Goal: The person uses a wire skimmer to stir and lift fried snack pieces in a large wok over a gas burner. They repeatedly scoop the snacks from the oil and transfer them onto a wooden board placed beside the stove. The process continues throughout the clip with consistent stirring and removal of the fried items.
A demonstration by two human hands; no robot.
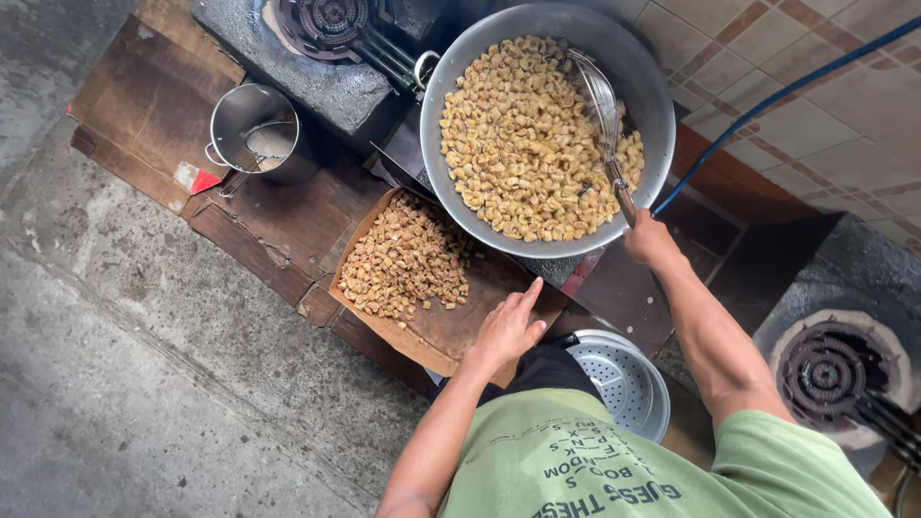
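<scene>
Here the big steel pan (641,86) is the landmark: round, grey, smooth-walled, nearly full of small pale curled snack pieces (523,134). A wire skimmer (602,115) lies in it on the side nearer the tiled wall (796,86); its mesh bowl sits toward the pan's far rim and its long axis runs down to the near rim, handle pointing at the person. The right hand (648,240) is closed around that handle end, just outside the pan's near rim.

Below the pan's lower-left edge, partly tucked under it, a brown cardboard sheet (460,321) carries a heap of darker fried pieces (408,264). The left hand (508,326) rests flat on the bare part of the sheet, fingers together and stretched toward the pan, holding nothing.

A small steel pot (251,129) stands well left of the pan on dark boards. A perforated steel strainer (619,379) lies below the pan, near the person's body. Open concrete floor (144,384) spreads far left of the pan. A blue hose (787,96) runs from the pan's right rim across the wall.
</scene>
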